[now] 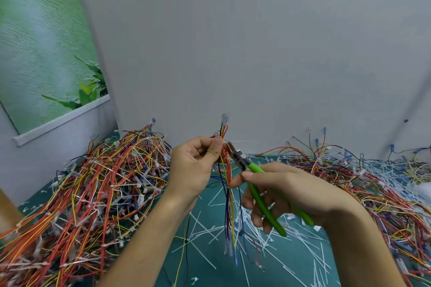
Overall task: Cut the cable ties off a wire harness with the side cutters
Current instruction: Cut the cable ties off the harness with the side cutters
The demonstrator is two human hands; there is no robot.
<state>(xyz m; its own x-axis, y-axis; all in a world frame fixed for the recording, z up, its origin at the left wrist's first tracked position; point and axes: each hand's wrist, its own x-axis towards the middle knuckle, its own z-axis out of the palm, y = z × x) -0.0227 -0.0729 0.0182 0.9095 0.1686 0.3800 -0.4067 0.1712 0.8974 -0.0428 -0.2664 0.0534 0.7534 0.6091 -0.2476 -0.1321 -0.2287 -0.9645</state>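
At nine o'clock from the hands, a heap of tied harnesses [93,193] covers the counter [198,263]. Just right of it the left hand [196,165] is raised, thumb and curled fingers pinching the wire harness [224,130] so it stands upright. Its connector is at twelve o'clock and the loose wires hang toward six.

Right beside the thumb sits a pale cable tie [240,141], its tail seemingly pointing toward three o'clock. The nose of the side cutters [255,190] reaches up to it from four o'clock. The blur hides how wide the blades stand.

The right hand [291,191] wraps both green handles, forefinger stretched along the upper one.

To cut cleanly, the tip probably needs to hook only the tie's strap, with the flat face toward the wires, so no insulation gets nipped. The thumb looks very close to the blades, so sliding the pinch a little toward six o'clock would be safer.

Snipped tie tails [210,228] litter the counter below, and another wire heap [373,182] lies at three o'clock.
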